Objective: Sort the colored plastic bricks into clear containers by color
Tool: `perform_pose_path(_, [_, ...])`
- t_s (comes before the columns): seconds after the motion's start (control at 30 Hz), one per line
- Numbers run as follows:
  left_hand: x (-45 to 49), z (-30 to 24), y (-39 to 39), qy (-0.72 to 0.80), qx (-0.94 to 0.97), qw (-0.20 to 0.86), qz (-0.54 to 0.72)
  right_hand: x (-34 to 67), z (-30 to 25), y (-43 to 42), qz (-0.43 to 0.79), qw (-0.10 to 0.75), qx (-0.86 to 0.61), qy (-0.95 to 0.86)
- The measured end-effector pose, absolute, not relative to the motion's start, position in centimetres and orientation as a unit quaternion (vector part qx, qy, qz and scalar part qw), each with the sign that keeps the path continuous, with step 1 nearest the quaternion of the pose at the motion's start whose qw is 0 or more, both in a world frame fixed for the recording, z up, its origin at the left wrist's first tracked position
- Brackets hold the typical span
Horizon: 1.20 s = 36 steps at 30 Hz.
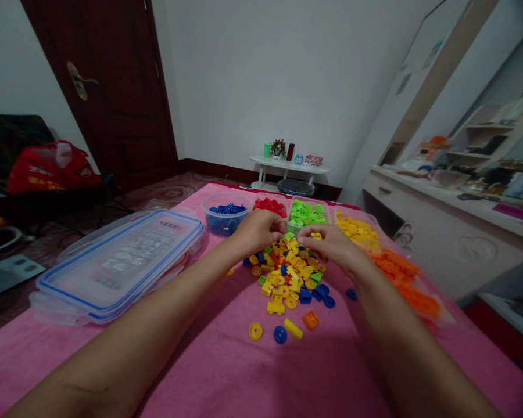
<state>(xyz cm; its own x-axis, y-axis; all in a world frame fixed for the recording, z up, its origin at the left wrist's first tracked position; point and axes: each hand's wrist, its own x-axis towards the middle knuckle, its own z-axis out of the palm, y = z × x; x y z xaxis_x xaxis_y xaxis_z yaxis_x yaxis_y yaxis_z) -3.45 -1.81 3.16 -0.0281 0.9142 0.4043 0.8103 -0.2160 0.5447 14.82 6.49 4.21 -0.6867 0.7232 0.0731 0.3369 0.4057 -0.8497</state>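
Note:
A mixed pile of toy building bricks (293,268), mostly yellow with some blue and green, lies on the pink cloth in front of me. My left hand (261,229) is over the pile's far left edge, fingers curled together; whatever they pinch is hidden. On the far right side of the heap, my right hand (333,244) has its thumb and fingers closed around a small yellow brick (316,236). Nearer to me lie a yellow wheel (255,331), a blue wheel (280,334), a yellow bar (293,328) and an orange brick (311,320).
Behind the pile stand a round tub of blue bricks (206,212) and boxes of red bricks (270,204), green bricks (307,213) and yellow bricks (358,231). Orange bricks (407,281) fill a container at right. Stacked plastic lids (122,261) lie at left.

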Motion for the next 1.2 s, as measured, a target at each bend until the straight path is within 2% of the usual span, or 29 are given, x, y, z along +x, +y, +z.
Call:
perform_pose_path(0.17, [-2.8,2.4,-2.0,0.632,0.729,0.105,0.239,15.1,3.6,6.9,0.201,0.065,-0.351,-0.912])
perform_pose_path(0.3, [-1.8,2.0,-2.0,0.632,0.733,0.113,0.225,14.5,2.7,6.1,0.079,0.018,-0.390,-0.917])
perform_pose_path(0.4, [-1.6,1.8,-1.9,0.625,0.743,0.102,0.215,14.5,2.9,5.9,0.070,0.029,-0.377,-0.923])
perform_pose_path(0.57, [-1.7,0.8,-1.5,0.623,0.749,0.102,0.203,15.3,4.2,6.0,0.137,0.059,-0.333,-0.931])
perform_pose_path(0.7, [-1.3,0.1,-1.4,0.620,0.749,0.108,0.207,16.0,5.3,6.8,0.136,0.116,-0.338,-0.924])
perform_pose_path(0.8, [-1.1,-0.2,-1.2,0.620,0.743,0.113,0.224,16.6,6.7,9.3,0.104,0.137,-0.381,-0.909])
perform_pose_path(0.9, [-1.1,-0.3,-1.1,0.626,0.733,0.126,0.232,17.2,8.5,13.9,0.052,0.101,-0.455,-0.883])
perform_pose_path(1.0, [-1.2,-0.2,-1.2,0.622,0.738,0.125,0.233,18.0,9.8,18.5,-0.007,0.100,-0.520,-0.848])
perform_pose_path(1.1, [-1.2,0.1,-1.3,0.628,0.732,0.124,0.232,18.3,9.9,20.6,-0.066,0.123,-0.504,-0.852])
perform_pose_path(1.2, [-1.2,0.6,-1.4,0.644,0.716,0.113,0.245,17.5,8.8,18.9,-0.057,0.153,-0.464,-0.871])
